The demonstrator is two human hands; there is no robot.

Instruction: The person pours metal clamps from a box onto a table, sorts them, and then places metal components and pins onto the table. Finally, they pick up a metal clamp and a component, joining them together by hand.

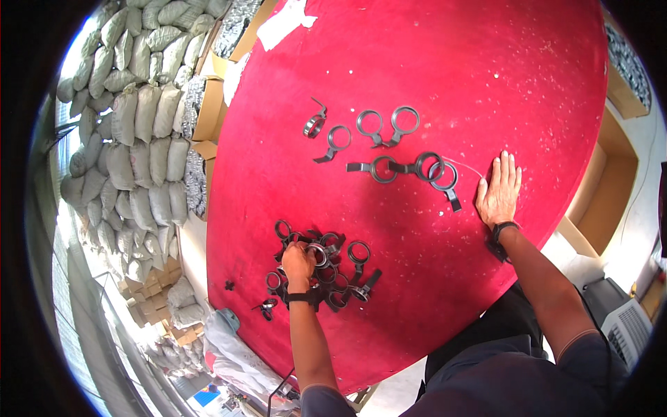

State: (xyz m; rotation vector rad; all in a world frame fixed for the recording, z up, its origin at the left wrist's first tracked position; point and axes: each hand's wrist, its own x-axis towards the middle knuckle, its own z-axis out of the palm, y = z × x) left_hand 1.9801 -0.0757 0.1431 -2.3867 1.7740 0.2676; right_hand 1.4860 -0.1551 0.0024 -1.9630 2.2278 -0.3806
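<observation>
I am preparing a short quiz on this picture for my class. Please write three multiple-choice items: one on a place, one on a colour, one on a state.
1. Where is the left hand?
A. On the pile of dark ring clamps
B. On a cardboard box
C. On the stacked sacks

2. What colour is the round table?
A. Blue
B. Red
C. White

3. How is the right hand?
A. Closed in a fist
B. Gripping a ring
C. Flat and open, palm down on the table

Answers:
1 A: its fingers are at a ring on the pile near the table's lower left edge.
2 B: the whole table surface is red with pale specks.
3 C: the fingers lie stretched out on the bare surface, just right of the spread-out rings, holding nothing.
</observation>
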